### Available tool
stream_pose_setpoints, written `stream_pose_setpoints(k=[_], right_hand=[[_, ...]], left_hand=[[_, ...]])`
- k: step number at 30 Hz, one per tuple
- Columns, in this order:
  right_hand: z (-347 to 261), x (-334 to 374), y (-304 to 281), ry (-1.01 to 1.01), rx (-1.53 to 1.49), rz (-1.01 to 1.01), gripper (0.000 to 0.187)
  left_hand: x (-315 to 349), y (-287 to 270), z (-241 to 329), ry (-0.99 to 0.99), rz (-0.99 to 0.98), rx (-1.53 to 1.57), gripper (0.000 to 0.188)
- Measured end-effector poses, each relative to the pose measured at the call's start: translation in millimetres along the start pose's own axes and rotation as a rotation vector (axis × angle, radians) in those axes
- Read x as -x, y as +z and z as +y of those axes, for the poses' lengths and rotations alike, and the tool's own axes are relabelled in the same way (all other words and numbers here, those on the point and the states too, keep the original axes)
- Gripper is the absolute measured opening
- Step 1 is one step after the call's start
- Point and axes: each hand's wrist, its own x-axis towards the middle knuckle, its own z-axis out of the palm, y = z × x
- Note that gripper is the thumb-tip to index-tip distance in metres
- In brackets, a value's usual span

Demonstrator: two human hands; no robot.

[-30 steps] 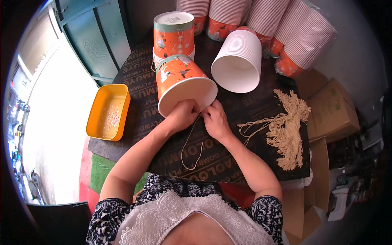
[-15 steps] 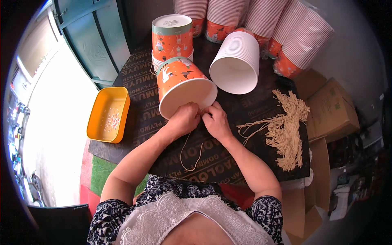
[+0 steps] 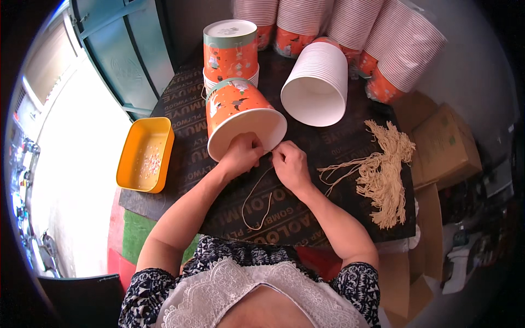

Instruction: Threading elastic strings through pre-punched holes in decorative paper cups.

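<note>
An orange paper bucket (image 3: 240, 106) with a green base band and printed figures lies tilted on the table, its white-rimmed mouth facing me. My left hand (image 3: 240, 156) reaches into the mouth, fingers curled in a pinch at the lower rim. Just right of that rim, my right hand (image 3: 290, 164) pinches a thin beige cord (image 3: 250, 198). A short stretch of cord runs between the two hands, and its loose end loops down over the tabletop. The left fingertips are partly hidden, but the cord runs to them.
Behind stands an upturned orange bucket stack (image 3: 230, 52). White nested buckets (image 3: 317, 82) lie to its right. Wrapped bucket stacks (image 3: 407, 49) line the back. A yellow tub (image 3: 124, 158) with small bits sits left; a bundle of cords (image 3: 383, 175) lies right, near cardboard boxes (image 3: 448, 145).
My left hand has moved a little left and further into the bucket's mouth, apart from the right hand. The bucket has shifted slightly left. Cord now shows between the hands.
</note>
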Motion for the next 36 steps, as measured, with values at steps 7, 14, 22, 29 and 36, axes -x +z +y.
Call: stream_pose_setpoints(k=[7,14,22,29,36], right_hand=[[-15.7,-6.4,-4.2,0.561,-0.499,-0.134,0.012],[-21.8,-7.8,-7.4,0.608,-0.461,-0.131,0.014],[4.6,-2.4,5.2,0.344,-0.305,0.055,0.018],[-12.1,-4.5,2.2,0.618,-0.602,0.024,0.023],[3.2,-6.6,-9.5,0.566,-0.290,-0.109,0.015]], left_hand=[[-3.5,-3.1,-4.0,0.002,-0.041,0.005,0.010],[-4.8,4.5,-7.3,-0.011,0.010,0.098,0.011],[-9.9,19.6,-7.5,0.050,0.080,0.101,0.014],[-12.2,22.9,-14.5,0.128,0.134,0.065,0.014],[-7.9,17.8,-2.1,0.022,0.088,0.058,0.012]])
